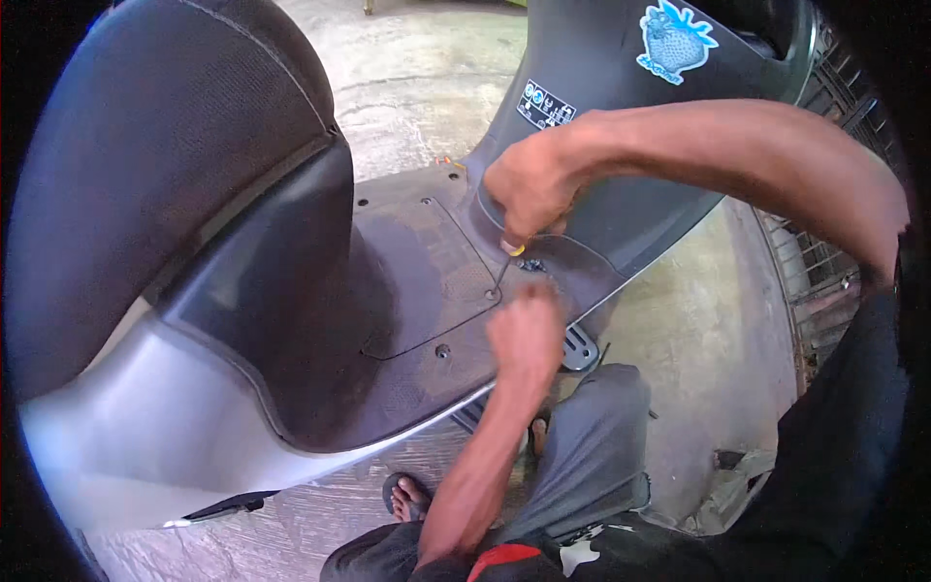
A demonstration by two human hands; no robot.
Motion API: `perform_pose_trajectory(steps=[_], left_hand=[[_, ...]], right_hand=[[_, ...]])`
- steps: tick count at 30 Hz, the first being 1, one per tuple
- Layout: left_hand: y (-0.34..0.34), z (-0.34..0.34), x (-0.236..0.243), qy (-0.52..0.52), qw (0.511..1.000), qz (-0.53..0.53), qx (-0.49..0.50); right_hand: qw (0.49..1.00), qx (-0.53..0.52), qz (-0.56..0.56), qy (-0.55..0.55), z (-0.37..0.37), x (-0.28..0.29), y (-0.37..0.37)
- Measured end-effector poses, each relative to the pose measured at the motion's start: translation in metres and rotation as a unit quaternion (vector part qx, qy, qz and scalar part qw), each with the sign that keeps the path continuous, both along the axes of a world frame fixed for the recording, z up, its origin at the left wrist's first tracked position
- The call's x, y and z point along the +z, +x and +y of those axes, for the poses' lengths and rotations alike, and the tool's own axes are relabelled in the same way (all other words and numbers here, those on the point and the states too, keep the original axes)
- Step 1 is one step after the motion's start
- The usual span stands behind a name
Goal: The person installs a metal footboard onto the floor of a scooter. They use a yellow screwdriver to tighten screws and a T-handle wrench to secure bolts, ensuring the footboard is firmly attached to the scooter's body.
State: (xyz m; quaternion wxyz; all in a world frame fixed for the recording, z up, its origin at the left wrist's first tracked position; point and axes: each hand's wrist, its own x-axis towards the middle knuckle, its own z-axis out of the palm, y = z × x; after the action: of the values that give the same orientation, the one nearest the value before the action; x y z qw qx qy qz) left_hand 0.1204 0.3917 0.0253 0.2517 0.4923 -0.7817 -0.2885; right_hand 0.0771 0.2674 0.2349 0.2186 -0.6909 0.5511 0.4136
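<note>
My right hand (533,184) reaches in from the right, fingers wrapped round a screwdriver (516,250); only a bit of its yellow handle and the thin shaft show. The shaft slants down to a screw hole (492,294) at the corner of a panel (427,262) in the scooter's footboard (407,373). My left hand (529,330) is curled just above the footboard's near edge, beside that corner. Its fingertips are blurred and partly hidden, so what it pinches, if anything, cannot be made out. Small dark bits (530,264) lie between the hands.
The black seat (175,155) fills the left, above a silver side panel (145,407). A grey front shield (621,107) with a strawberry sticker (674,41) rises at upper right. A slotted metal footrest (580,347) sticks out near my knee. Metal grating (824,262) stands at far right.
</note>
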Motion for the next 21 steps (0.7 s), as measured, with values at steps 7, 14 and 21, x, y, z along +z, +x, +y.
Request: perform_pose_trajectory(steps=[7,14,21], left_hand=[[-0.062,-0.023,-0.032,-0.034,0.996,-0.046,0.065],[-0.07,-0.014,-0.045,-0.108,0.983,-0.051,0.138],[-0.066,-0.02,-0.045,-0.115,0.981,0.027,0.152]], right_hand=[[0.938,0.339,-0.018,-0.072,0.005,-0.027,-0.032],[0.997,-0.019,0.04,0.07,-0.006,-0.025,-0.023],[0.799,0.59,-0.099,-0.054,-0.013,-0.012,-0.045]])
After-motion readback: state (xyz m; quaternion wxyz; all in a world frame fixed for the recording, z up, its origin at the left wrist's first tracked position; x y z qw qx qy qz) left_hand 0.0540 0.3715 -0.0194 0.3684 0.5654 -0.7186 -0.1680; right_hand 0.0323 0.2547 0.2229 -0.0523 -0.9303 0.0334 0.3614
